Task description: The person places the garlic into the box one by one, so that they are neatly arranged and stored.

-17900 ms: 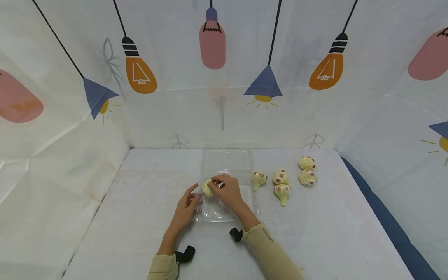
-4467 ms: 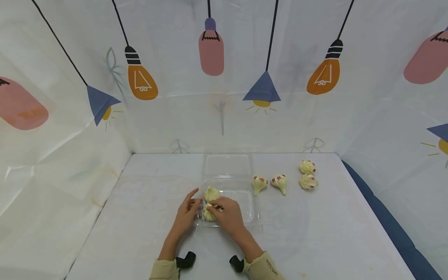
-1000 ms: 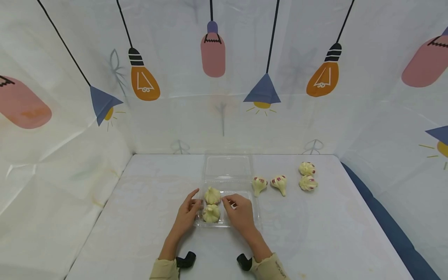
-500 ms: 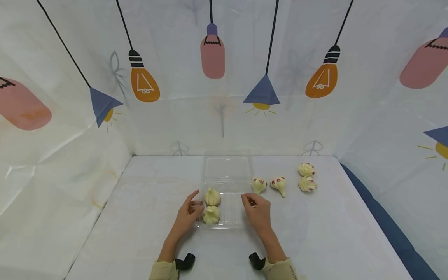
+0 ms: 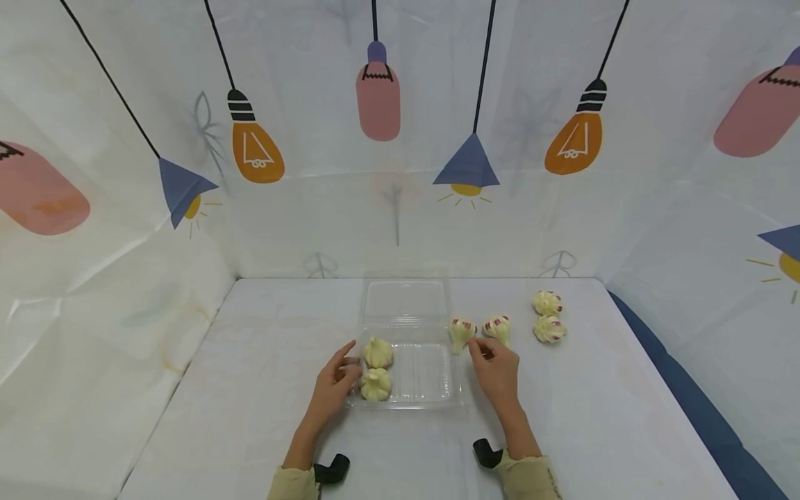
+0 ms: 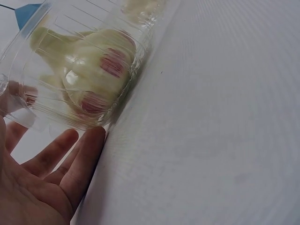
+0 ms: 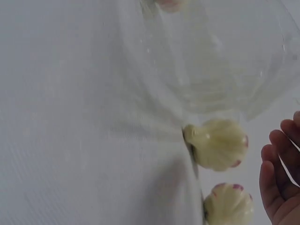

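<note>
A clear plastic clamshell box (image 5: 409,371) lies with its lid (image 5: 406,300) folded back. Two pale garlic bulbs, a rear one (image 5: 378,353) and a front one (image 5: 376,385), sit along its left side. My left hand (image 5: 331,385) rests against the box's left wall; in the left wrist view its fingertips (image 6: 91,140) touch the plastic. My right hand (image 5: 496,371) hovers right of the box, holding nothing, by two garlic bulbs: a nearer one (image 5: 462,333) and another (image 5: 497,328) partly behind the hand. In the right wrist view a garlic bulb (image 7: 219,144) stands apart from the loosely bent fingers.
Two more garlic bulbs, one (image 5: 547,303) behind the other (image 5: 550,329), lie touching at the table's back right. The white table (image 5: 262,347) meets a printed cloth backdrop (image 5: 400,208) along its rear edge.
Since the earliest frame, two garlic bulbs have come to lie in the box. Over the last second my right hand has left the box's middle and moved right, empty. The left hand has stayed put.
</note>
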Tool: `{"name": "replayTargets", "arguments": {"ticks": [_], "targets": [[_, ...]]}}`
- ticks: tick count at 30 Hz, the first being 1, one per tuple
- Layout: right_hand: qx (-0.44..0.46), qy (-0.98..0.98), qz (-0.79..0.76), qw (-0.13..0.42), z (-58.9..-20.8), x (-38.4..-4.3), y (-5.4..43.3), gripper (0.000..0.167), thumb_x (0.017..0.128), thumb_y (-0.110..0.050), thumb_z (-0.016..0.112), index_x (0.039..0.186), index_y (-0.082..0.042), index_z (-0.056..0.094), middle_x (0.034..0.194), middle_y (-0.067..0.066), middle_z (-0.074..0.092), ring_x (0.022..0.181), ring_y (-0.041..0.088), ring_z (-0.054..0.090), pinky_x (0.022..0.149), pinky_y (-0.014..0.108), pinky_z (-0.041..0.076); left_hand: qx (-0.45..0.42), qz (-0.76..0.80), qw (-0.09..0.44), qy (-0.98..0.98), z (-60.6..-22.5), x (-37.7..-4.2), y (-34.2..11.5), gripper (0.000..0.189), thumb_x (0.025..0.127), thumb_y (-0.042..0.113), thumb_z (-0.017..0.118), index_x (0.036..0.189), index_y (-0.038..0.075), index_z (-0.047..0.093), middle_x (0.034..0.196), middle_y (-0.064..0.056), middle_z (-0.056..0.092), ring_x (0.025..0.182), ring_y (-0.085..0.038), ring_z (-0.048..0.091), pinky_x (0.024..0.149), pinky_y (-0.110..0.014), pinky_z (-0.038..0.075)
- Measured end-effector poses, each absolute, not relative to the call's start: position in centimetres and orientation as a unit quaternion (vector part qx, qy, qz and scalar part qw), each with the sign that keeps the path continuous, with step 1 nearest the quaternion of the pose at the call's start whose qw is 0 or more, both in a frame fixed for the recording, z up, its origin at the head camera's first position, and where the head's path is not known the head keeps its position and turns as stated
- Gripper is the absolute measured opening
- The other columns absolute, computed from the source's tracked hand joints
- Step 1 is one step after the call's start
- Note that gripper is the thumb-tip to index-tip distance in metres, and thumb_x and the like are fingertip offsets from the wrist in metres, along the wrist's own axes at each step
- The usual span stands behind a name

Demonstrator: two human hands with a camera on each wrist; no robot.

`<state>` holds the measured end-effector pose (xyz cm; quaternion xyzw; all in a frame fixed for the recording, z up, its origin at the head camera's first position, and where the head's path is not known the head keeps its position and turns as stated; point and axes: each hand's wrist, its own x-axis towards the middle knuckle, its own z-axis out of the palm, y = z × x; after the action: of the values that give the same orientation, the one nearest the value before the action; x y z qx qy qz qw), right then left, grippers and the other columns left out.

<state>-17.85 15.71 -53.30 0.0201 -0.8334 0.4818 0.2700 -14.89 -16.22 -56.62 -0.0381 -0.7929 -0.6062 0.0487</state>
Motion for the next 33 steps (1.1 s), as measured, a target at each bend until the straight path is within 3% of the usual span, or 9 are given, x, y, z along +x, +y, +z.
{"name": "replayTargets", "arguments": {"ticks": [5,15,22,33], "targets": [[-0.020,-0.841,0.470,0.269,-53.6,-18.4,17.9,0.007,0.088,-0.009,0.072,0.087,-0.004,0.076,0.075,0.003,0.069,0.065,0.015,0.060,0.058,0.016,0.044,-0.040,-0.609,0.057,-0.790,-56.9,-15.0,-16.3,0.048,0.096,0.012,0.062,0.142,0.013,0.050,0.116,-0.016,0.063,0.080,-0.022,0.064,0.059,-0.028,0.050],[-0.083,-0.849,0.458,0.250,-54.1,-19.1,20.9,0.011,0.088,-0.014,0.073,0.089,-0.004,0.076,0.075,0.006,0.070,0.065,0.016,0.059,0.054,0.017,0.042,-0.035,-0.612,0.050,-0.789,-56.6,-15.0,-16.2,0.048,0.096,0.010,0.062,0.142,0.012,0.050,0.116,-0.015,0.063,0.077,-0.021,0.062,0.057,-0.027,0.049],[-0.133,-0.859,0.444,0.215,-54.4,-19.5,21.9,0.015,0.088,-0.015,0.073,0.095,-0.002,0.075,0.088,0.013,0.072,0.078,0.026,0.066,0.059,0.021,0.045,-0.055,-0.624,0.045,-0.778,-54.0,-14.1,-15.7,0.047,0.095,0.002,0.060,0.140,-0.001,0.047,0.117,-0.028,0.059,0.079,-0.038,0.062,0.056,-0.028,0.049],[-0.167,-0.857,0.462,0.155,-54.9,-19.9,22.5,0.025,0.087,-0.021,0.073,0.102,-0.002,0.073,0.100,0.017,0.071,0.087,0.031,0.066,0.072,0.037,0.048,-0.049,-0.622,0.036,-0.781,-53.1,-13.8,-15.9,0.047,0.095,0.001,0.060,0.140,-0.002,0.047,0.119,-0.029,0.058,0.083,-0.038,0.063,0.059,-0.030,0.051]]}}
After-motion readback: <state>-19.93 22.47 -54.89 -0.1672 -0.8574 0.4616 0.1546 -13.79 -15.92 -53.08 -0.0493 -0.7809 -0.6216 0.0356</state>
